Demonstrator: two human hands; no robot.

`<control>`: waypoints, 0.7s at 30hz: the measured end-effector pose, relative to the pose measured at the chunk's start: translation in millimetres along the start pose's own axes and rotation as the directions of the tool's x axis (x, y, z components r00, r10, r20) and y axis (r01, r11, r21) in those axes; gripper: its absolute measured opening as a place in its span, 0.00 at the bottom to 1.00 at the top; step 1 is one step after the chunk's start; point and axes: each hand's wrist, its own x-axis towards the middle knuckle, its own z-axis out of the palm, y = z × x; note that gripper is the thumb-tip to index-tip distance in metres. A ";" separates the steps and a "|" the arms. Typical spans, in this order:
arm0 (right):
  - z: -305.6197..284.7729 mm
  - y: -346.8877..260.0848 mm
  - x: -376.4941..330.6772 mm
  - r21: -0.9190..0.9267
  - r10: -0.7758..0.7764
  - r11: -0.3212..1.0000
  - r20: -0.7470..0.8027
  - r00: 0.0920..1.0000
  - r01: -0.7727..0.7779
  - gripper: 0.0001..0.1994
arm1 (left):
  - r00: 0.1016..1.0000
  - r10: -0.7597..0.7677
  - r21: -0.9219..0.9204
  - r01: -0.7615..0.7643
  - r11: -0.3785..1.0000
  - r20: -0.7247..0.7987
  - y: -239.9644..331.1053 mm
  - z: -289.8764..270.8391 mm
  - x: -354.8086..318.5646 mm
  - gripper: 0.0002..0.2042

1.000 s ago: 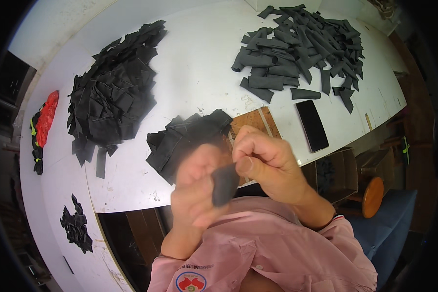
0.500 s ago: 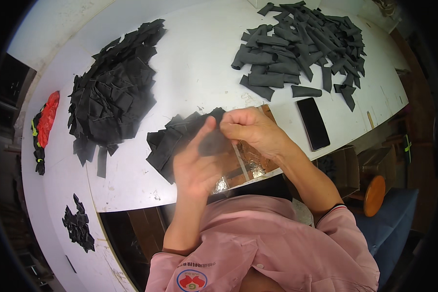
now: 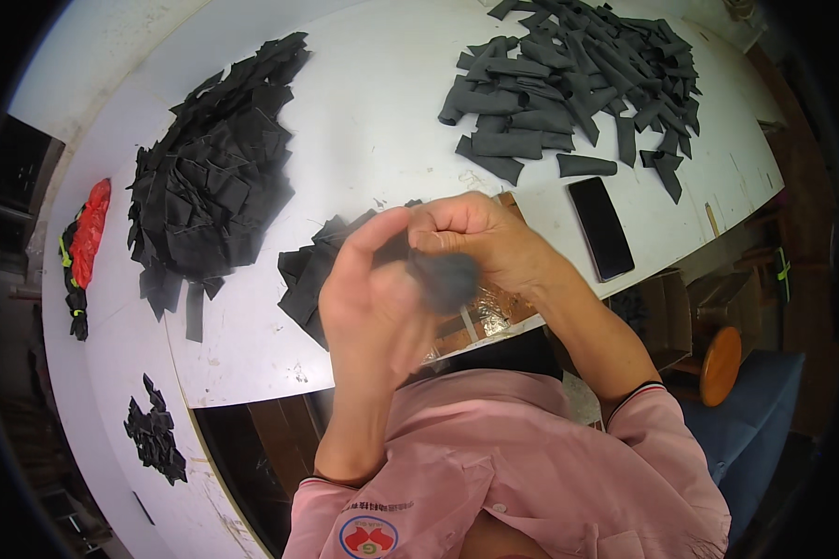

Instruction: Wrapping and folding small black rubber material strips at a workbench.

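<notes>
In front of my chest, my two hands meet over a small dark grey fabric piece (image 3: 449,279), smeared by motion. My right hand (image 3: 485,238) pinches its upper end between thumb and fingers. Close against it, my left hand (image 3: 371,289) has curled fingers, with the cloth between them and the right hand; one raised finger touches the right fingertips. Just beyond and partly behind my left hand lies a small heap of black fabric pieces (image 3: 303,279).
A large pile of flat black pieces (image 3: 214,186) lies far left, and grey fabric tubes (image 3: 569,84) far right. A phone (image 3: 600,228) rests near the right edge. At left are a red plastic bag (image 3: 89,233) and black scraps (image 3: 154,433). A round wooden stool (image 3: 721,366) stands lower right.
The fabric piece has swung right and toward me, below the right hand. My left hand has turned and its fingers have curled in closer to my right hand.
</notes>
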 end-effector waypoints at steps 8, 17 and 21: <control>-1.6 28.4 -7.2 -0.018 -0.020 1.000 0.051 0.998 0.021 0.09 | 0.984 -0.168 -0.259 0.148 0.954 -0.054 -24.5 -39.5 -13.3 0.17; -7.8 17.5 5.7 -0.099 0.105 0.990 0.073 0.992 -0.098 0.10 | 0.913 -0.404 -0.664 0.339 0.666 0.061 -19.0 -39.8 -6.6 0.17; -11.7 31.5 -9.1 -0.070 0.013 0.997 0.009 1.000 -0.012 0.09 | 0.985 0.095 0.517 -0.007 0.856 -0.144 -20.8 -31.0 -12.0 0.17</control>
